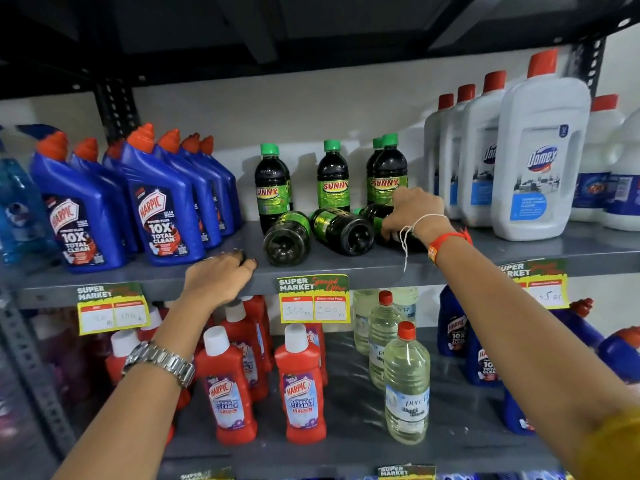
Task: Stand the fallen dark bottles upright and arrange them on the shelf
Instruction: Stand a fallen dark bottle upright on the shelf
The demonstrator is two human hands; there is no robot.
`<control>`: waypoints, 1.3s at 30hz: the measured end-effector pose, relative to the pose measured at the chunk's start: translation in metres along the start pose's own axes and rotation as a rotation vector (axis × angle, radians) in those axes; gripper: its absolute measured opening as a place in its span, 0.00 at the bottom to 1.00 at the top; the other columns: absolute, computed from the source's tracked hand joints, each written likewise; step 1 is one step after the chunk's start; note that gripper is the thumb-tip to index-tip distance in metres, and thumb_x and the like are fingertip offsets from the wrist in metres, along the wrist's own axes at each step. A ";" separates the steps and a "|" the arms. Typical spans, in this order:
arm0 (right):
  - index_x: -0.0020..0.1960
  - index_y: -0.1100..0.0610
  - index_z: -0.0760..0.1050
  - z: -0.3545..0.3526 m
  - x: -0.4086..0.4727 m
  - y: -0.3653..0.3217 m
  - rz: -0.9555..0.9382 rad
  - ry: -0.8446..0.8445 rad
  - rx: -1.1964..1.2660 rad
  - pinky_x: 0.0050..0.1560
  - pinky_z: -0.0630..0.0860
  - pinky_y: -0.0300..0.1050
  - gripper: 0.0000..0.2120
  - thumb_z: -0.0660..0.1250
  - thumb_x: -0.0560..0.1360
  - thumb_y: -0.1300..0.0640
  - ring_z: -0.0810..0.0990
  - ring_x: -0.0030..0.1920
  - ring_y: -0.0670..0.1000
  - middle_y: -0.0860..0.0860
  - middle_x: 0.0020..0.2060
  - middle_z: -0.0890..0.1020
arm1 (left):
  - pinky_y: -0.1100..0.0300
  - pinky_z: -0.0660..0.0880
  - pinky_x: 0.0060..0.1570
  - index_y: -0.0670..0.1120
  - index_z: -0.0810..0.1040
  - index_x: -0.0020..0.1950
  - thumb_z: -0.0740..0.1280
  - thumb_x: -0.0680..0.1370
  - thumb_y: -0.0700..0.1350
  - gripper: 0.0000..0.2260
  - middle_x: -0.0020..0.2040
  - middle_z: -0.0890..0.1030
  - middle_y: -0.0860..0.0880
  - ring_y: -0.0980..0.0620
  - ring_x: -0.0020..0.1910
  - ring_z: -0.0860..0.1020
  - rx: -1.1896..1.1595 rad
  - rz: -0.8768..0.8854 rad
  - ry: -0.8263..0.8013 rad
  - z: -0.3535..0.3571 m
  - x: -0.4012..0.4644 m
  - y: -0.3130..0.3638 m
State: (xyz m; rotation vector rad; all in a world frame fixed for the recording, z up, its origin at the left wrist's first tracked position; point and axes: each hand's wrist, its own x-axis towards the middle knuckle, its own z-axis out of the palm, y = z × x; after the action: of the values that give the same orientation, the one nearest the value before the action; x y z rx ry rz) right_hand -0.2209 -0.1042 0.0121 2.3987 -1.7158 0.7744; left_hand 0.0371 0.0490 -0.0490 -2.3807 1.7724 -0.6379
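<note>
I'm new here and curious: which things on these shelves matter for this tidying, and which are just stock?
Part of the job:
fallen dark green-labelled bottles
upright dark green-capped bottles
grey metal shelf
right hand

Just stock:
blue Harpic bottles
white Domex bottles
red cleaner bottles

Head-worn view, close, facing forward and slightly down at shelf (346, 268)
</note>
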 end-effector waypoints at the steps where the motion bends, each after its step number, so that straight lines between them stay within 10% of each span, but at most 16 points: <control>1: 0.48 0.59 0.69 0.000 0.000 0.002 0.014 0.034 0.055 0.46 0.71 0.48 0.17 0.71 0.66 0.52 0.79 0.53 0.60 0.58 0.49 0.80 | 0.46 0.75 0.53 0.48 0.64 0.69 0.58 0.78 0.41 0.19 0.68 0.69 0.42 0.42 0.63 0.72 0.029 0.000 0.010 0.001 0.000 0.000; 12: 0.65 0.58 0.69 -0.027 -0.006 0.009 0.164 0.392 0.935 0.52 0.67 0.39 0.35 0.77 0.62 0.52 0.73 0.54 0.50 0.52 0.53 0.76 | 0.50 0.72 0.59 0.48 0.63 0.70 0.50 0.79 0.43 0.20 0.72 0.66 0.45 0.44 0.66 0.69 -0.026 -0.037 0.017 0.005 0.008 -0.001; 24: 0.68 0.58 0.63 0.011 -0.023 0.014 0.120 0.335 1.119 0.56 0.66 0.37 0.37 0.76 0.64 0.58 0.72 0.57 0.48 0.44 0.50 0.73 | 0.49 0.72 0.62 0.49 0.59 0.73 0.59 0.77 0.41 0.24 0.75 0.60 0.44 0.43 0.69 0.67 0.073 0.011 0.025 0.011 0.009 -0.002; 32: 0.72 0.58 0.54 0.019 -0.021 0.011 0.161 0.407 0.608 0.65 0.67 0.52 0.54 0.80 0.56 0.45 0.65 0.67 0.60 0.60 0.66 0.66 | 0.50 0.72 0.59 0.49 0.63 0.71 0.50 0.78 0.44 0.21 0.73 0.65 0.46 0.44 0.67 0.69 -0.071 -0.060 0.044 0.012 0.011 -0.003; 35: 0.72 0.58 0.54 0.014 -0.012 0.024 0.150 0.257 0.852 0.63 0.72 0.50 0.51 0.80 0.58 0.55 0.75 0.60 0.56 0.57 0.59 0.75 | 0.51 0.72 0.55 0.50 0.65 0.69 0.49 0.78 0.46 0.20 0.71 0.68 0.46 0.45 0.65 0.71 -0.136 -0.085 0.067 0.014 0.012 -0.002; 39: 0.70 0.63 0.57 0.009 -0.012 0.037 0.155 -0.007 1.360 0.36 0.76 0.33 0.34 0.68 0.68 0.71 0.77 0.36 0.45 0.50 0.38 0.77 | 0.52 0.68 0.47 0.48 0.69 0.66 0.49 0.79 0.51 0.20 0.67 0.73 0.45 0.44 0.62 0.73 -0.284 -0.166 0.119 0.013 0.014 0.001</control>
State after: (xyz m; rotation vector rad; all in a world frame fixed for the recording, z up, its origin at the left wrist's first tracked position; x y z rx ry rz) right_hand -0.2540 -0.1108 -0.0090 2.8196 -1.5670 2.5914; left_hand 0.0449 0.0335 -0.0576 -2.7553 1.8351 -0.5919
